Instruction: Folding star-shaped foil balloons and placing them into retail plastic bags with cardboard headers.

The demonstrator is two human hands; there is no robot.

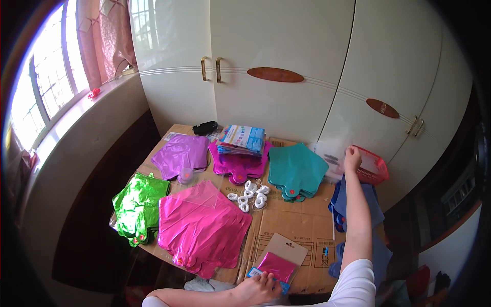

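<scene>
Head view: holding the packet (277,266) on the table (286,220), near edge, with left hand (260,289); apparently fetching at the box (376,177) with right hand (353,157), grip unclear; next, likely, lifting clear, back toward the packet.

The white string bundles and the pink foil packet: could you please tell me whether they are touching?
Apart: the head view shows brown cardboard between the white string bundles and the pink foil packet.
</scene>
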